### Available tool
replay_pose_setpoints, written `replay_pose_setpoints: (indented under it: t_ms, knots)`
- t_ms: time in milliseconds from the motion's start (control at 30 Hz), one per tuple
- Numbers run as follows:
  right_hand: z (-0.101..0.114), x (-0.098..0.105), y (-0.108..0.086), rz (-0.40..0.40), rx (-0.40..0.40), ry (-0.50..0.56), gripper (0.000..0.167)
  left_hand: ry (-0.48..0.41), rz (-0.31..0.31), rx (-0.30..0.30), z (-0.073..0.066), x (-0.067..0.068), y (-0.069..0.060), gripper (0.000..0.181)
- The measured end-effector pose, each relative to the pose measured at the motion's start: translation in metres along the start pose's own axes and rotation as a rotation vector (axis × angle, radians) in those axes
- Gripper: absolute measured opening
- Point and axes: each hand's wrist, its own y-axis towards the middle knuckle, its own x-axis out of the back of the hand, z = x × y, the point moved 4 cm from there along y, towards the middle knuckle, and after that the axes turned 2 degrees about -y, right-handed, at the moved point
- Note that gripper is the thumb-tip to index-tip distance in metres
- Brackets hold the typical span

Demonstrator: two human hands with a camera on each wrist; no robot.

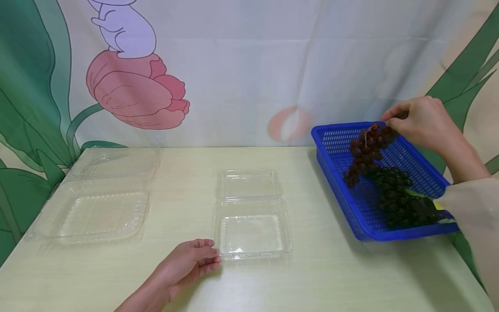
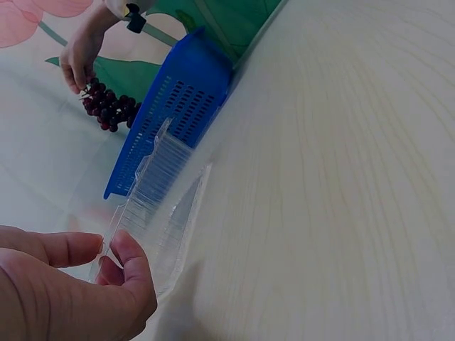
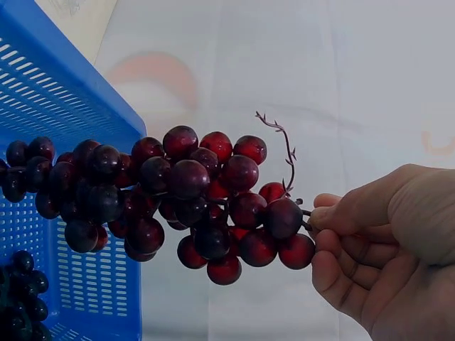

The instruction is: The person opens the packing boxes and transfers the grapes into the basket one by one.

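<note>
A bunch of dark red grapes (image 3: 206,185) hangs by its stem from my right hand (image 1: 429,123), pinched between thumb and forefinger. Its lower end is still over the blue basket (image 1: 339,208). Beneath it in that basket lies a bunch of dark green grapes (image 1: 390,195). My left hand (image 1: 191,262) is at the left front corner of the small clear plastic box (image 1: 251,234), whose lid is folded back. In the left wrist view, thumb and forefinger (image 2: 78,249) pinch the box's edge.
On the left of the table stands a larger clear plastic box (image 1: 105,212), its lid laid back. A printed cloth (image 1: 234,86) hangs behind the table. Beside the green grapes in the basket is a dark leafy piece (image 1: 422,210).
</note>
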Motion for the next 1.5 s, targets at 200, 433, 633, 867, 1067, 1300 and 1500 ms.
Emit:
replay_pose_setpoints:
  t_ms: [200,433,633,867,1067,1300,1500]
  knots:
    - [-0.002,-0.002,0.006,0.031,-0.017,0.028,0.025,0.006,-0.007,0.000,0.000,0.001,-0.001,0.031]
    - [-0.005,-0.004,0.018,0.045,-0.036,0.038,0.028,0.010,-0.011,0.002,0.000,0.002,-0.002,0.030]
    - [-0.007,-0.008,0.028,0.034,-0.038,0.055,0.028,0.011,-0.014,0.005,0.000,0.002,-0.003,0.031]
    - [-0.011,-0.016,0.043,0.057,-0.052,0.072,0.030,0.002,-0.018,0.004,0.000,0.003,-0.004,0.031]
    - [-0.013,-0.023,0.056,0.031,-0.041,0.073,0.030,-0.004,-0.008,0.001,0.000,0.002,-0.004,0.031]
    - [-0.019,-0.030,0.066,-0.006,-0.028,0.097,0.028,-0.005,-0.016,-0.003,-0.002,0.001,-0.005,0.033]
    - [-0.026,-0.036,0.072,-0.024,-0.039,0.097,0.029,-0.006,-0.010,-0.007,-0.002,0.000,-0.006,0.032]
